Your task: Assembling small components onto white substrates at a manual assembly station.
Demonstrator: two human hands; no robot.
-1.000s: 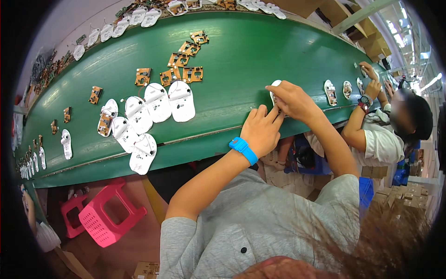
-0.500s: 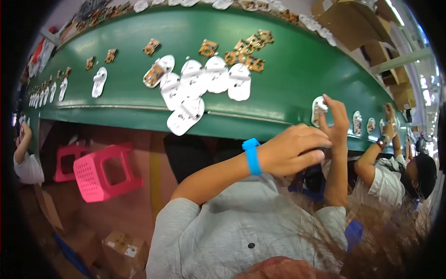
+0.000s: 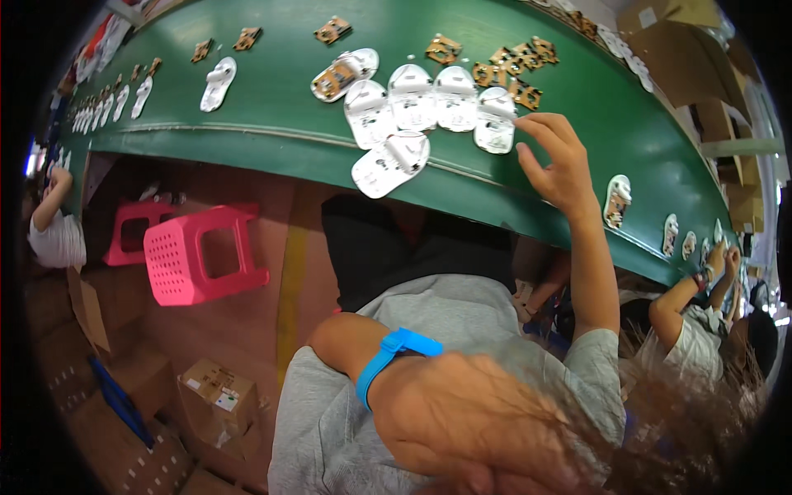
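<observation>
My right hand (image 3: 557,165) hovers over the green work surface (image 3: 280,82), thumb and fingers apart, holding nothing I can see. Its fingertips are nearest a white plastic shell (image 3: 495,124), at the right end of a cluster of several such shells; whether they touch it I cannot tell. One loose white shell (image 3: 388,167) overhangs the front edge. Behind it, a brown circuit board (image 3: 334,81) lies on another white shell. My left hand (image 3: 445,404), below a blue wristband (image 3: 381,363), is drawn back over my chest; its fingers are hidden and blurred by hair.
Brown circuit boards (image 3: 520,59) lie grouped behind the shells. Farther right sits a shell with a board in it (image 3: 617,202). A co-worker's arm (image 3: 685,293) reaches in at the right. Pink stools (image 3: 198,256) and a cardboard box (image 3: 216,398) stand on the floor.
My right hand has moved left from the shell with a board to the white cluster. My left hand has come down and back toward my body. The whole view has shifted.
</observation>
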